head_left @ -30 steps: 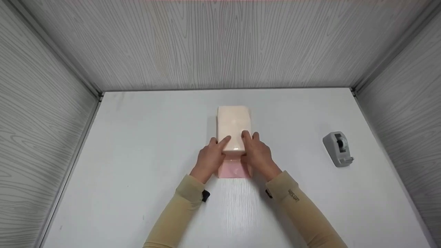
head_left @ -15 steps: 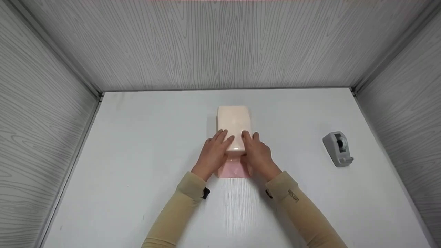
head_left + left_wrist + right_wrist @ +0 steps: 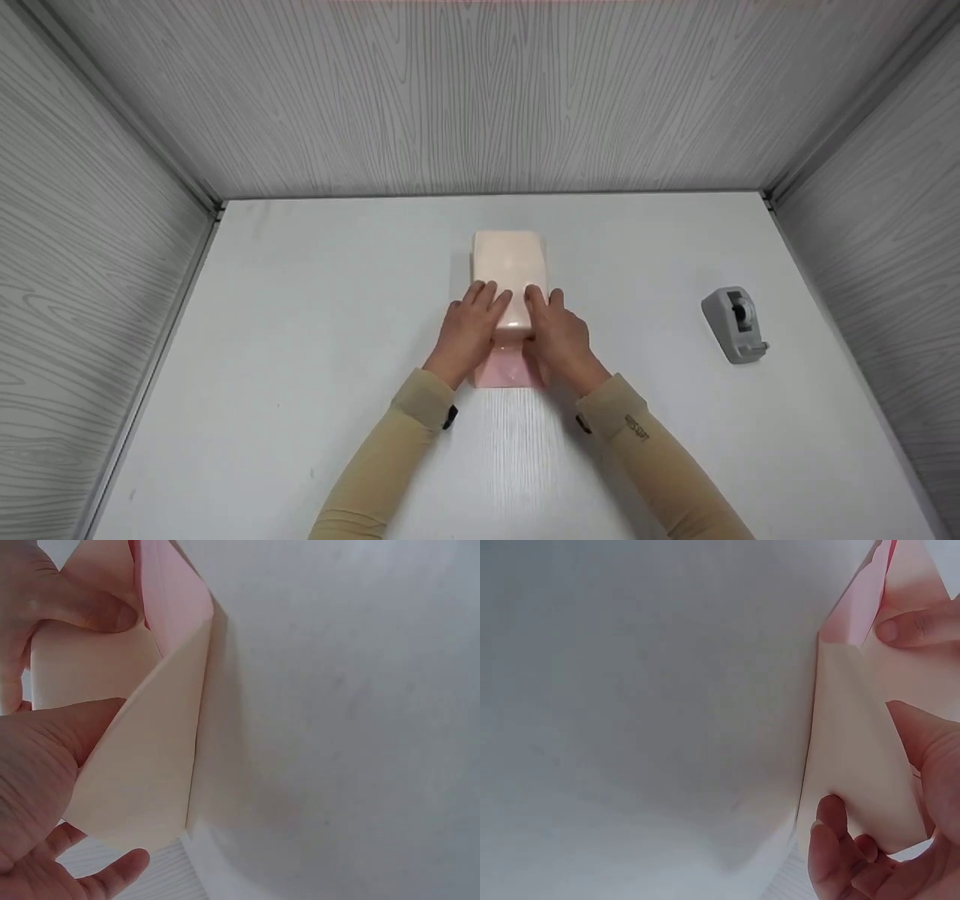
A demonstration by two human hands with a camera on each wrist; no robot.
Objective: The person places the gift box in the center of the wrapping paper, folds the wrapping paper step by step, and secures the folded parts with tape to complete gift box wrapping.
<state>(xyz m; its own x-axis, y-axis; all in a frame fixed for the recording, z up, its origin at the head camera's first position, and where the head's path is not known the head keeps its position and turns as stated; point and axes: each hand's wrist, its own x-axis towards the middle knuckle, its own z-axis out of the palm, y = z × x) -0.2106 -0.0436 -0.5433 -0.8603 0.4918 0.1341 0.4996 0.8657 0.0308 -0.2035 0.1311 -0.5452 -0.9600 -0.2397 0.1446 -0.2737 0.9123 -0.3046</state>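
Observation:
A box-shaped parcel in glossy cream wrapping paper [image 3: 510, 259] lies at mid-table, its paper open at the near end. There a flap with a pink inner side [image 3: 510, 369] points towards me. My left hand [image 3: 466, 328] holds the parcel's near left corner, fingers over the top edge. In the left wrist view its thumb reaches behind the cream paper edge [image 3: 150, 757]. Opposite it, my right hand [image 3: 561, 339] grips the near right corner. The right wrist view has curled fingertips [image 3: 831, 819] against the cream side, with a thumb behind the paper. The parcel's contents are hidden.
A grey tape dispenser [image 3: 735, 324] with a roll in it stands on the right of the white table [image 3: 337, 300]. Grey wood-patterned panels [image 3: 480, 97] rise behind the table and along both sides.
My left hand has shifted slightly up and right, and more of its fingers now lie on the parcel's top. The right hand and the parcel have stayed nearly still.

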